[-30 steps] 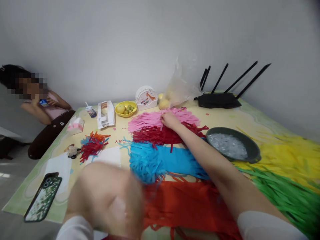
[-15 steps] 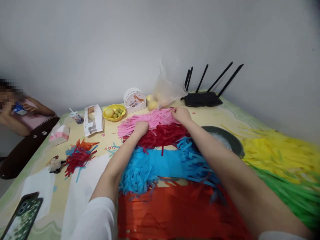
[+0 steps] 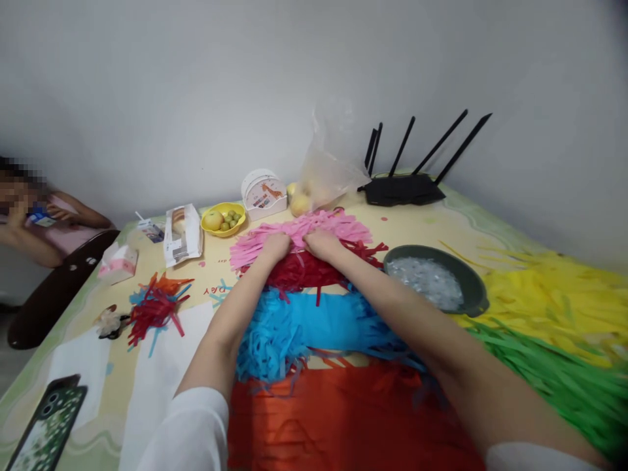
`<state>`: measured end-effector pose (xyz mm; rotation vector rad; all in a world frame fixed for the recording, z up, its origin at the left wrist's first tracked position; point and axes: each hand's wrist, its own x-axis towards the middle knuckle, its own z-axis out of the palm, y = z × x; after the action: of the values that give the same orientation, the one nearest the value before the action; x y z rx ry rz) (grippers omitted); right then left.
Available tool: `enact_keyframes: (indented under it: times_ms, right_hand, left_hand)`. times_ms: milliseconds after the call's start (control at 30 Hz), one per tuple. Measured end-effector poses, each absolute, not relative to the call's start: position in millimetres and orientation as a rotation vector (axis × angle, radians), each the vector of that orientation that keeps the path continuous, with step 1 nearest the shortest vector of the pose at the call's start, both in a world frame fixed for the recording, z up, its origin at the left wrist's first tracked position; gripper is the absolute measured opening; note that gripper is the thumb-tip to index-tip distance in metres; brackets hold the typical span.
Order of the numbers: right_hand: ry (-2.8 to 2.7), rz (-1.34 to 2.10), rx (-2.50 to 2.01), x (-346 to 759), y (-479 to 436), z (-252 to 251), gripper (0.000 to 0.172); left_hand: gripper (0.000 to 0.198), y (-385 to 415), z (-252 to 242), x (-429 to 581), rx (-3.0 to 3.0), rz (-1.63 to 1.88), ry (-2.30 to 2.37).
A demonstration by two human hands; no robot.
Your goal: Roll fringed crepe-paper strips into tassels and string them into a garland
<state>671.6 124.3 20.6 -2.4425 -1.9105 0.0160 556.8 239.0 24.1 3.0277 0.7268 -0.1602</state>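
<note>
Pink fringed tissue paper (image 3: 338, 224) lies at the back of the row of coloured paper. My left hand (image 3: 277, 246) is closed on its near edge, left of centre. A short way to the right, my right hand (image 3: 321, 244) is closed at the same edge; its fingertips are partly hidden. Just below the hands is dark red fringed paper (image 3: 304, 271). Nearer to me come a blue piece (image 3: 326, 320) with cut strips at both ends and a wide orange-red sheet (image 3: 314, 412).
At right are a dark green bowl (image 3: 478, 288) of clear shreds, yellow strips (image 3: 559, 301) and green strips (image 3: 554, 379). A black router (image 3: 405, 190) stands behind, beside a plastic bag (image 3: 333, 170). At left are a yellow fruit dish (image 3: 240, 226), a phone (image 3: 49, 418) and a seated person (image 3: 73, 212).
My right hand has moved left and toward me along the pink paper, closer to my left hand. More of the bowl shows. The left hand has barely moved.
</note>
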Motion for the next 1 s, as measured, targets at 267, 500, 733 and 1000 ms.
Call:
enact_keyframes:
  times_ms: [267, 500, 733, 1000]
  right_hand:
    - [-1.953, -0.087, -2.484, 684.1, 128.3, 17.3, 0.024]
    - [-1.879, -0.101, -2.519, 686.9, 138.2, 14.0, 0.028]
    - [-1.847, -0.093, -2.430, 684.2, 129.0, 24.0, 0.030]
    - [-1.969, -0.008, -2.228, 635.9, 116.1, 13.3, 0.034]
  left_hand:
    - [0.027, 244.9, 18.9, 566.9, 2.887, -0.104, 0.953]
    - [0.028, 255.4, 24.4, 573.0, 2.769, -0.108, 0.950]
    - [0.030, 257.9, 26.3, 572.1, 2.687, -0.139, 0.976]
    - [0.028, 246.4, 38.5, 568.9, 2.665, 0.056, 1.058]
